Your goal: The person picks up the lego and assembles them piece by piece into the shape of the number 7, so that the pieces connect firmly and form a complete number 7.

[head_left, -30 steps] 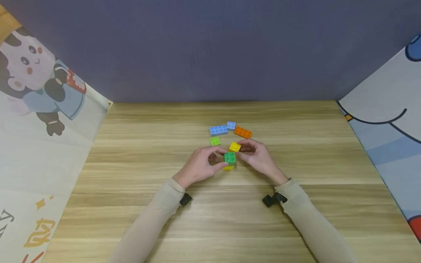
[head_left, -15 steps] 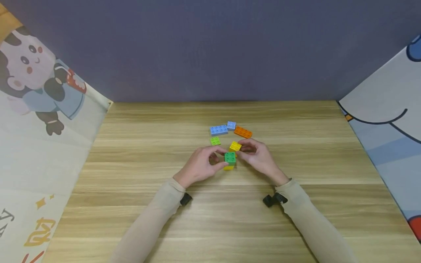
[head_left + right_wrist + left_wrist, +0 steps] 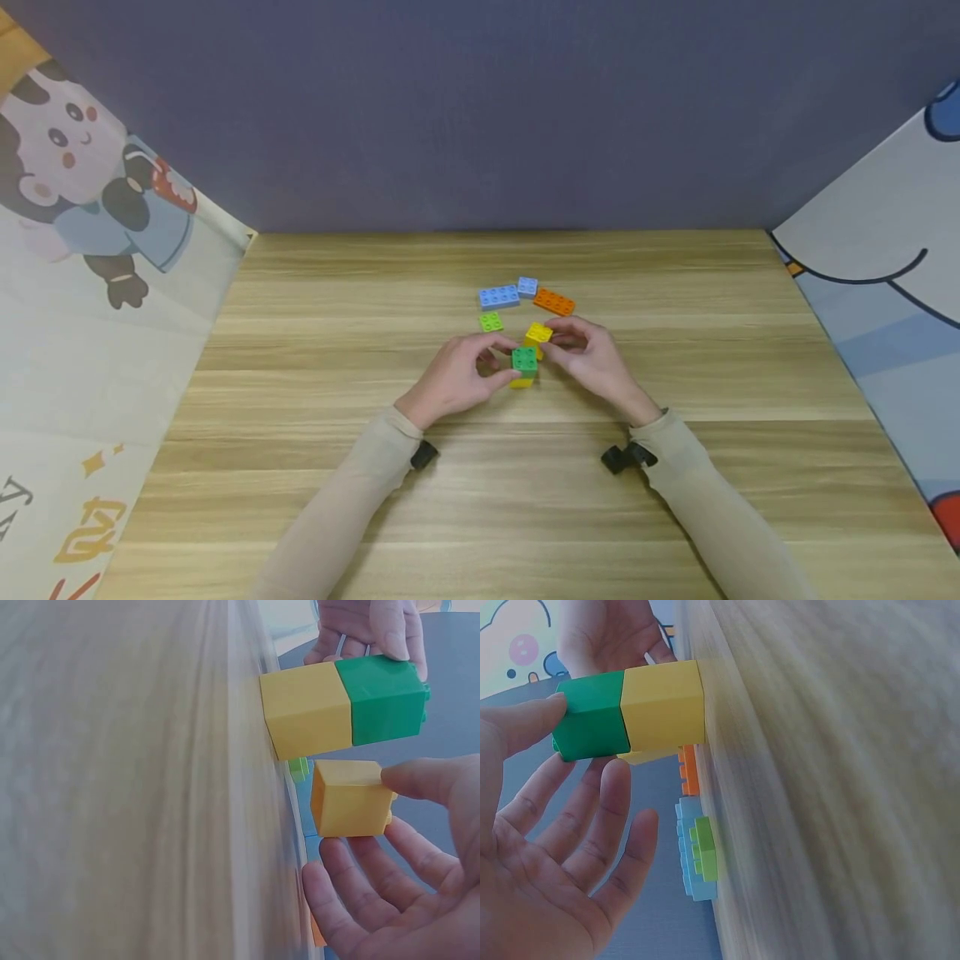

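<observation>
In the head view my left hand [image 3: 461, 375] pinches a green toy building block [image 3: 524, 360] between thumb and fingertips. That block sits on a yellow block [image 3: 664, 705], and the pair stands upright on the table. My right hand [image 3: 592, 358] pinches a second yellow block [image 3: 351, 799] by its studded end and its side. In the right wrist view it hangs a little above the tabletop, beside the stack and apart from it. From the head view it lies just behind and right of the green block, which partly covers its lower part.
Behind the hands on the wooden table [image 3: 345, 333] lie a long blue block [image 3: 498, 297], a small blue block [image 3: 527, 287], an orange block [image 3: 554, 302] and a flat lime-green block [image 3: 491, 322]. A dark panel [image 3: 495, 125] rises at the table's far edge.
The yellow block in my right hand has shifted slightly right and tilted, so more of its side shows. My left hand and the stack have stayed in place.
</observation>
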`<state>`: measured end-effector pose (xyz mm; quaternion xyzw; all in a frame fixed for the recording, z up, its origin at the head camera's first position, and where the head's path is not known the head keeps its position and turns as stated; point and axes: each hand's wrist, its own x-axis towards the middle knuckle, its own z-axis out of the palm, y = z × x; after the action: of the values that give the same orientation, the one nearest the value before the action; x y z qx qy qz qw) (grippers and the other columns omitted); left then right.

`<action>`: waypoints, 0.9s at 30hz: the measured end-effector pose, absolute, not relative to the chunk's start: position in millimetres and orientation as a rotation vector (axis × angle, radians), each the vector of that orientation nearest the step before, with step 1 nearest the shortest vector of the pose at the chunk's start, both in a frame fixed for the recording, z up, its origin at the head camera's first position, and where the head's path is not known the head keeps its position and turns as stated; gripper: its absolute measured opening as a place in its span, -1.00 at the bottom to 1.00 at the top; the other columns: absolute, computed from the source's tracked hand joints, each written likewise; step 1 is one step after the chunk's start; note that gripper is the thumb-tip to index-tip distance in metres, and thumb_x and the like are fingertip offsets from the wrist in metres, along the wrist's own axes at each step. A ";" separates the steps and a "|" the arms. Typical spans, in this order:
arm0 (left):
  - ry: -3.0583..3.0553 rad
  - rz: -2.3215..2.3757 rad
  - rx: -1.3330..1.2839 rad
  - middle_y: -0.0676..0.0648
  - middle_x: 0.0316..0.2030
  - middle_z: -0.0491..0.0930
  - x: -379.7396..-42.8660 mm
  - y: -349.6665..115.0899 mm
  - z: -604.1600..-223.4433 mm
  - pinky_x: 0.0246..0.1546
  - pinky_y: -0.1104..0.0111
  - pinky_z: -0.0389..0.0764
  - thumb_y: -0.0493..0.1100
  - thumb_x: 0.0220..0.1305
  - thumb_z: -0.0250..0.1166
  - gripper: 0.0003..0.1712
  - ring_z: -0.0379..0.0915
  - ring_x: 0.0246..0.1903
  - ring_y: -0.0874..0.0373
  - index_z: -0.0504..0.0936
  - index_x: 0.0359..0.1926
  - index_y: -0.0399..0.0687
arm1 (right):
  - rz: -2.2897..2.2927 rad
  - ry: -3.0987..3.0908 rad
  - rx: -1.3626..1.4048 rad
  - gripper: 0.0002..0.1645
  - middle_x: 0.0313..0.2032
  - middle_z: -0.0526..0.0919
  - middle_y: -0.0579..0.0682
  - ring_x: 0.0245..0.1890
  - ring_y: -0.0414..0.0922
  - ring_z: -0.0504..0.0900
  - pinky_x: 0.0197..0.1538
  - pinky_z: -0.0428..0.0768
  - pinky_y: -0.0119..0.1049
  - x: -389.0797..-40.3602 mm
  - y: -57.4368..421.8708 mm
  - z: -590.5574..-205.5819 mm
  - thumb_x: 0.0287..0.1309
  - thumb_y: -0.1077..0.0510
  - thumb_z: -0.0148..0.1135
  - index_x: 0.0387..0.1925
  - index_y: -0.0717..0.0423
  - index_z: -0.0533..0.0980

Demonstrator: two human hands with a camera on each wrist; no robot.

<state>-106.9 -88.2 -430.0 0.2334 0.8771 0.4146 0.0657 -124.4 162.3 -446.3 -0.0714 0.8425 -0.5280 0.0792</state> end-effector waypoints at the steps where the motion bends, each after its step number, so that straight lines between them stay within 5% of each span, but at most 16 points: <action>1: 2.644 1.251 0.703 0.14 0.03 0.79 -106.9 -88.3 -430.0 -0.11 0.31 0.68 0.02 0.36 0.52 -0.61 0.63 -0.22 0.30 0.73 0.16 0.16 | -1.577 2.524 -0.214 -0.51 0.19 0.72 0.23 0.15 0.13 0.73 0.24 0.72 0.00 -124.0 162.4 -446.2 0.37 0.19 0.41 0.27 0.23 0.58; 8: 2.631 1.257 0.686 0.15 0.02 0.79 -106.7 -88.2 -429.5 -0.11 0.30 0.69 0.02 0.37 0.51 -0.62 0.64 -0.20 0.27 0.73 0.17 0.17 | -1.590 2.542 -0.203 -0.51 0.19 0.73 0.21 0.15 0.13 0.73 0.24 0.72 0.02 -122.5 163.1 -445.1 0.40 0.15 0.39 0.28 0.20 0.57; 16: 2.631 1.251 0.673 0.15 0.01 0.79 -106.6 -88.0 -429.1 -0.13 0.29 0.69 0.02 0.37 0.51 -0.62 0.65 -0.19 0.25 0.74 0.16 0.17 | -1.617 2.543 -0.197 -0.49 0.18 0.72 0.21 0.15 0.11 0.72 0.15 0.73 -0.30 -120.0 164.3 -441.4 0.42 0.12 0.38 0.30 0.20 0.55; 22: 2.629 1.252 0.672 0.14 0.01 0.79 -106.5 -88.3 -428.7 -0.11 0.28 0.69 0.03 0.38 0.50 -0.62 0.65 -0.19 0.25 0.74 0.16 0.17 | -1.629 2.535 -0.178 -0.49 0.20 0.72 0.20 0.16 0.11 0.71 0.20 0.73 -0.18 -119.0 162.9 -437.9 0.42 0.11 0.37 0.31 0.19 0.55; 27: 2.626 1.256 0.680 0.13 0.02 0.78 -106.6 -88.5 -428.1 -0.09 0.28 0.70 0.02 0.38 0.50 -0.62 0.65 -0.19 0.24 0.74 0.17 0.16 | -1.637 2.533 -0.173 -0.50 0.19 0.72 0.18 0.16 0.10 0.71 0.11 0.69 -0.42 -118.2 163.6 -437.0 0.43 0.09 0.37 0.30 0.17 0.56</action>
<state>-106.6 -88.5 -428.1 0.2269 0.8760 0.4188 0.0761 -118.2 163.6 -437.0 -0.0573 0.8369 -0.5410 0.0601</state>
